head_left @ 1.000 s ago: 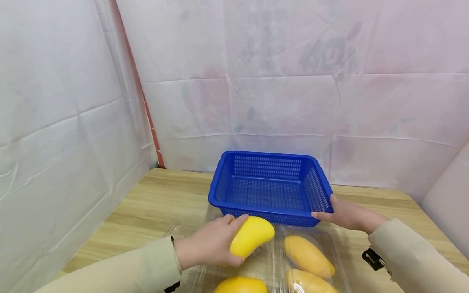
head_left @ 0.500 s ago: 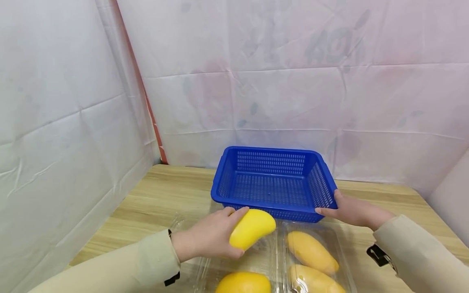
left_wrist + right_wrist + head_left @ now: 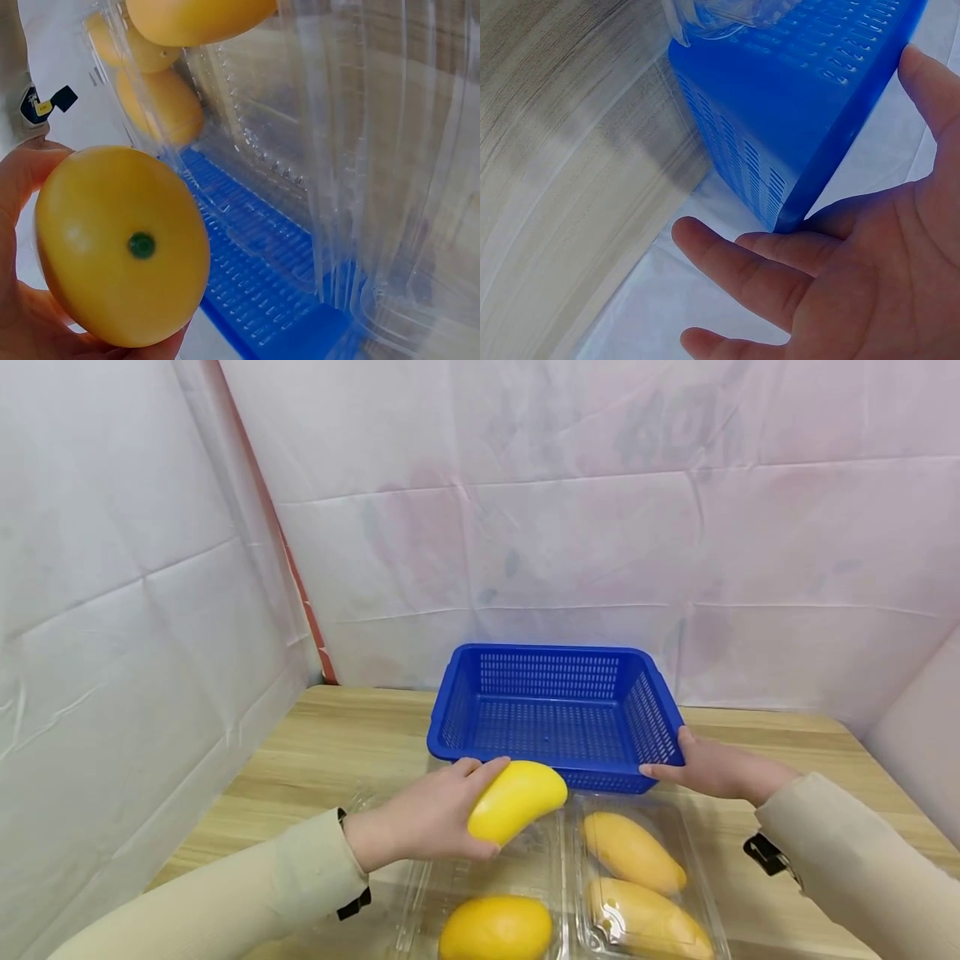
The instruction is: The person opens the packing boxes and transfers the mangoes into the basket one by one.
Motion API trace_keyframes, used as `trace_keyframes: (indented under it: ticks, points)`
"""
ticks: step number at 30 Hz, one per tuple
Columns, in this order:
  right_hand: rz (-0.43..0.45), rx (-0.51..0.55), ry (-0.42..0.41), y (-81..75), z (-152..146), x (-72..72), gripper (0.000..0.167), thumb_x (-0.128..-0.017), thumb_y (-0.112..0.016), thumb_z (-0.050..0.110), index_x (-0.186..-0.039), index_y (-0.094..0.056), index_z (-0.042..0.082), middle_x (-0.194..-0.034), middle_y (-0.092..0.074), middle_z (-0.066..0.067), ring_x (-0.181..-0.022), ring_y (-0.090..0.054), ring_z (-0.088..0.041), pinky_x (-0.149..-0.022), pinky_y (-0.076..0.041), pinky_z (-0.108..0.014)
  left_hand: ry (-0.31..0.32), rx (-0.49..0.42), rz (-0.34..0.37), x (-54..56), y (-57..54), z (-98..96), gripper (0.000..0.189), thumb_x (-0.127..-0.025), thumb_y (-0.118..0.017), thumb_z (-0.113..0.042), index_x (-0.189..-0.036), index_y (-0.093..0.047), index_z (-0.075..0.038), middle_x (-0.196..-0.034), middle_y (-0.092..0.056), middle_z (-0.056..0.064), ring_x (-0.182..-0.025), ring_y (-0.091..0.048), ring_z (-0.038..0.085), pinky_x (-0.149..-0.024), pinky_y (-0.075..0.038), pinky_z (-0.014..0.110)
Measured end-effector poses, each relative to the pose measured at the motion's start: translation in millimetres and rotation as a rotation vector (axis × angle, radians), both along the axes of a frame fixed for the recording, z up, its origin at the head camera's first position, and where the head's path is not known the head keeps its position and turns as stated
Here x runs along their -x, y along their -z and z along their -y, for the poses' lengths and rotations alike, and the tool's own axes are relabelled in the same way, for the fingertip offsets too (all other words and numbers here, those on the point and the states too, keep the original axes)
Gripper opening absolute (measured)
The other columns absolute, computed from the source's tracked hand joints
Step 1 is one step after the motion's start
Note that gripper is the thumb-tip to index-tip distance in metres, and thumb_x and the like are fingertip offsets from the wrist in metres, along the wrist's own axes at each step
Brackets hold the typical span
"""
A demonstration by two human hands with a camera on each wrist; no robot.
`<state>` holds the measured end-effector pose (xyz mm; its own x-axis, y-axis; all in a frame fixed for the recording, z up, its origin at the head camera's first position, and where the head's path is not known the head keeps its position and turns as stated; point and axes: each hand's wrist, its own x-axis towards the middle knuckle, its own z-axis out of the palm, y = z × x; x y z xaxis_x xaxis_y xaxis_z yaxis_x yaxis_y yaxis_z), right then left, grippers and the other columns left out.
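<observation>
My left hand (image 3: 431, 818) grips a yellow mango (image 3: 525, 797), its thumb and fingers around one end, above a clear plastic tray (image 3: 517, 868). In the left wrist view that mango (image 3: 112, 292) shows a round green spot on its end. Another mango (image 3: 495, 928) sits in the tray underneath. At the near right corner of a blue perforated basket (image 3: 555, 649), my right hand (image 3: 723, 768) touches the rim. Seen from the right wrist, the thumb and spread, nearly straight fingers (image 3: 742, 270) lie on either side of that corner.
To the right of the tray lies a clear clamshell box (image 3: 693, 868) with two paler mangoes (image 3: 633, 852) inside. The wooden table (image 3: 300, 752) extends to both sides. White sheeting (image 3: 570, 552) hangs close behind the basket.
The basket, trays and hands sit higher in the head view as the camera tilts down. The left hand keeps its grip on the mango, and the right hand stays at the basket corner.
</observation>
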<state>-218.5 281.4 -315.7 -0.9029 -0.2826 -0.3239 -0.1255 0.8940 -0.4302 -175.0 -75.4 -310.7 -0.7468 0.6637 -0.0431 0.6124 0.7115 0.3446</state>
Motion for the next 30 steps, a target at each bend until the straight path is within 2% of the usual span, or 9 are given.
trace_keyframes:
  ticks: [11,15,21,30]
  points:
    - [0.020,-0.022,0.019,-0.2,-1.5,0.7,0.107,-0.089,-0.048,0.057,-0.131,0.000,-0.029,-0.133,-0.017,-0.049,-0.119,-0.028,-0.060,-0.092,-0.030,-0.066,0.007,-0.018,-0.025,6.0,-7.1,-0.6,0.089,-0.076,-0.070,-0.043,-0.148,-0.025,-0.015,-0.120,-0.051,0.007,-0.080,-0.049,0.010,-0.065,-0.044,0.024]
    - [0.017,-0.025,0.013,0.4,-1.7,0.7,0.106,-0.089,-0.048,0.057,-0.130,-0.002,-0.029,-0.131,-0.022,-0.049,-0.118,-0.031,-0.060,-0.090,-0.031,-0.065,0.010,-0.023,-0.045,9.1,-8.8,-1.8,0.088,-0.076,-0.070,-0.042,-0.147,-0.026,-0.013,-0.121,-0.051,0.007,-0.084,-0.050,0.011,-0.067,-0.044,0.024]
    - [0.008,-0.032,0.009,1.2,-1.3,0.5,0.104,-0.090,-0.048,0.056,-0.129,-0.005,-0.030,-0.129,-0.026,-0.049,-0.117,-0.033,-0.060,-0.090,-0.032,-0.065,0.013,-0.024,-0.084,12.8,-17.4,-4.4,0.088,-0.076,-0.069,-0.043,-0.147,-0.026,-0.013,-0.119,-0.051,0.007,-0.085,-0.049,0.012,-0.065,-0.044,0.024]
    - [-0.002,-0.026,-0.008,-0.3,-3.2,3.2,0.103,-0.090,-0.050,0.054,-0.128,-0.005,-0.030,-0.127,-0.026,-0.050,-0.116,-0.033,-0.060,-0.090,-0.033,-0.064,-0.007,-0.013,-0.081,22.3,-24.7,-9.1,0.089,-0.076,-0.068,-0.044,-0.148,-0.024,-0.015,-0.122,-0.051,0.006,-0.085,-0.049,0.012,-0.065,-0.044,0.025]
